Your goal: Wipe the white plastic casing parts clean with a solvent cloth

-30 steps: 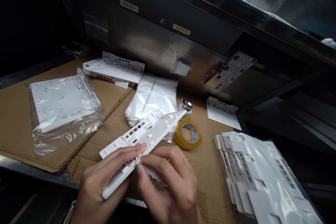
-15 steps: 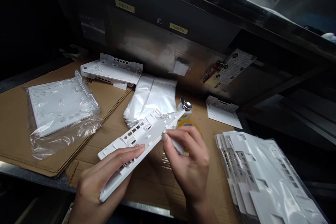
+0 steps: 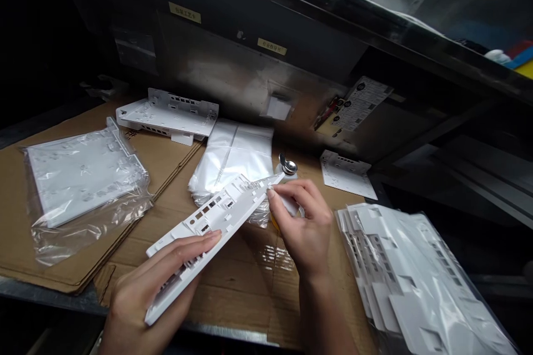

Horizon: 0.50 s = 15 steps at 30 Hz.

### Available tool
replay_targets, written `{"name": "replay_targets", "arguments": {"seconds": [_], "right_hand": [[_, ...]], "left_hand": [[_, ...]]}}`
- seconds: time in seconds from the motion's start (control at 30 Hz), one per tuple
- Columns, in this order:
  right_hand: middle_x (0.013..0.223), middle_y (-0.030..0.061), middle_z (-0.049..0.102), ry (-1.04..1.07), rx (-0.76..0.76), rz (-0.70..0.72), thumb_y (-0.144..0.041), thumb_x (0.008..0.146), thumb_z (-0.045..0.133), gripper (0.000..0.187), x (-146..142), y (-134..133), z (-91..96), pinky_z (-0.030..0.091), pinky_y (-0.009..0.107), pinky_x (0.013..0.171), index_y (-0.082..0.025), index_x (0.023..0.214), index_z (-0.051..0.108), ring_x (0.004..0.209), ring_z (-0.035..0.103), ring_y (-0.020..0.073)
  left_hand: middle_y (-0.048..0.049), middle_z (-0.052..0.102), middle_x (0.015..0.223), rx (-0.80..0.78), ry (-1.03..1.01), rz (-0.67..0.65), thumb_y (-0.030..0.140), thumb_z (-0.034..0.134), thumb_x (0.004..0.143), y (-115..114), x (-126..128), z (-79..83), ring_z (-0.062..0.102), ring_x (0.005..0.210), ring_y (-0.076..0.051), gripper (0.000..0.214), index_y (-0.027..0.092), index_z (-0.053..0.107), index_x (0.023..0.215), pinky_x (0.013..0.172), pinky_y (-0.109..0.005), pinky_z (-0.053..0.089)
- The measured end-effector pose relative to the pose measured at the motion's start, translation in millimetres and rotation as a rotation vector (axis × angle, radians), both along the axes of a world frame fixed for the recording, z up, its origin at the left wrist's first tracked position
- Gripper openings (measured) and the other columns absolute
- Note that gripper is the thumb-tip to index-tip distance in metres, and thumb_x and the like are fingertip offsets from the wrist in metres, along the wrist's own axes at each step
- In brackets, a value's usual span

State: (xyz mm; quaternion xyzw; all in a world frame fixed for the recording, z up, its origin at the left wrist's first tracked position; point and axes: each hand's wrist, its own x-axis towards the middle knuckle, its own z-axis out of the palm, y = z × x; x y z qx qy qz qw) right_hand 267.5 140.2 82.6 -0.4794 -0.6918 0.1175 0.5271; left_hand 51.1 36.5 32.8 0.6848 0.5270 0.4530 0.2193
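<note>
My left hand [image 3: 154,283] grips the near end of a long white plastic panel [image 3: 216,219] with slots and clips, held tilted above the cardboard. My right hand [image 3: 302,222] is closed in a pinch at the panel's far edge, fingers pressed on a small white piece there that I cannot make out. A roll of yellowish tape lies mostly hidden behind my right hand.
A bagged white panel [image 3: 79,175] lies at the left, another white part [image 3: 166,116] behind it. A stack of clear bags [image 3: 235,158] sits in the middle. A small metal-capped bottle [image 3: 287,166], a flat white piece [image 3: 345,175] and a bagged stack of panels [image 3: 412,277] lie at the right.
My right hand has slid along the panel's edge from near my left hand up to the far end. It now covers the tape roll. The left hand keeps its grip.
</note>
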Motion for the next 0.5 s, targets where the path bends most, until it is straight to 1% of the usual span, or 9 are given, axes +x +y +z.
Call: {"name": "replay_targets", "arguments": {"seconds": [0.03, 0.1, 0.2, 0.23, 0.3, 0.33, 0.37, 0.43, 0.5], "right_hand": [[0.087, 0.0018, 0.069, -0.005, -0.001, 0.002, -0.016, 0.09, 0.071, 0.008, 0.0, -1.4, 0.9, 0.053, 0.031, 0.074, -0.022, 0.089, 0.076, 0.083, 0.066, 0.016], [0.087, 0.0026, 0.069, -0.022, -0.006, 0.054, -0.015, 0.09, 0.071, 0.007, -7.6, -15.3, 3.8, 0.053, 0.031, 0.074, -0.02, 0.09, 0.076, 0.084, 0.065, 0.0163], [0.088, 0.0039, 0.071, -0.034, 0.004, 0.227, -0.011, 0.088, 0.07, 0.01, -27.3, -45.0, 7.7, 0.054, 0.029, 0.073, -0.016, 0.095, 0.075, 0.082, 0.065, 0.0156], [0.088, 0.004, 0.071, -0.033, 0.011, 0.28, -0.011, 0.088, 0.07, 0.011, -32.1, -50.8, 8.1, 0.054, 0.029, 0.073, -0.015, 0.097, 0.075, 0.08, 0.064, 0.0152], [0.086, 0.0031, 0.071, -0.028, 0.017, 0.314, -0.013, 0.088, 0.071, 0.01, -33.4, -49.2, 6.8, 0.054, 0.028, 0.072, -0.016, 0.096, 0.076, 0.078, 0.064, 0.0146], [0.085, 0.0025, 0.071, -0.018, 0.008, 0.28, -0.014, 0.088, 0.071, 0.007, -28.7, -41.6, 5.0, 0.054, 0.028, 0.072, -0.017, 0.093, 0.076, 0.078, 0.064, 0.0145], [0.085, 0.002, 0.07, -0.001, -0.002, 0.215, -0.015, 0.088, 0.072, 0.005, -20.4, -30.6, 2.7, 0.053, 0.029, 0.073, -0.018, 0.09, 0.076, 0.079, 0.065, 0.0147], [0.086, 0.0018, 0.07, 0.045, -0.002, 0.022, -0.018, 0.089, 0.072, 0.005, 4.7, -5.3, -1.7, 0.053, 0.03, 0.076, -0.02, 0.085, 0.075, 0.083, 0.066, 0.0158], [0.087, 0.0026, 0.07, 0.096, 0.037, -0.179, -0.022, 0.087, 0.074, 0.004, 32.8, 12.5, -2.8, 0.052, 0.033, 0.078, -0.02, 0.084, 0.076, 0.084, 0.066, 0.0174]], "left_hand": [[0.003, 0.07, 0.135, 0.012, 0.012, -0.003, 0.02, 0.061, 0.096, -0.1, -0.2, -0.4, 0.065, 0.126, -0.017, 0.038, 0.031, 0.064, 0.133, 0.116, -0.021, 0.043], [0.0033, 0.07, 0.134, 0.033, 0.034, 0.0, 0.019, 0.063, 0.096, 0.5, -0.2, -1.3, 0.066, 0.124, -0.016, 0.039, 0.031, 0.064, 0.132, 0.115, -0.02, 0.043], [0.0047, 0.072, 0.129, 0.055, 0.018, 0.022, 0.018, 0.062, 0.096, 2.6, 0.1, -2.3, 0.069, 0.117, -0.013, 0.036, 0.033, 0.065, 0.129, 0.111, -0.018, 0.046], [0.0056, 0.073, 0.127, 0.066, 0.013, 0.019, 0.018, 0.062, 0.096, 3.2, 0.0, -2.3, 0.07, 0.114, -0.013, 0.036, 0.034, 0.065, 0.128, 0.109, -0.016, 0.047], [0.0072, 0.073, 0.125, 0.087, 0.007, 0.005, 0.018, 0.062, 0.095, 3.7, -1.2, -0.9, 0.071, 0.112, -0.012, 0.036, 0.035, 0.066, 0.127, 0.108, -0.015, 0.047], [0.0076, 0.074, 0.124, 0.087, -0.001, 0.002, 0.018, 0.063, 0.095, 3.6, -2.5, 0.5, 0.07, 0.113, -0.012, 0.036, 0.036, 0.067, 0.127, 0.109, -0.016, 0.047], [0.0077, 0.074, 0.125, 0.082, -0.016, 0.005, 0.019, 0.065, 0.095, 3.2, -4.6, 2.4, 0.07, 0.114, -0.014, 0.036, 0.036, 0.068, 0.126, 0.111, -0.018, 0.046], [0.0089, 0.075, 0.123, 0.067, -0.053, 0.048, 0.022, 0.068, 0.094, 2.6, -11.0, 7.5, 0.07, 0.114, -0.015, 0.033, 0.038, 0.072, 0.122, 0.114, -0.021, 0.045], [0.0113, 0.078, 0.115, 0.047, -0.089, 0.108, 0.028, 0.074, 0.09, 2.9, -19.9, 13.8, 0.074, 0.105, -0.014, 0.026, 0.04, 0.075, 0.113, 0.107, -0.019, 0.05]]}}
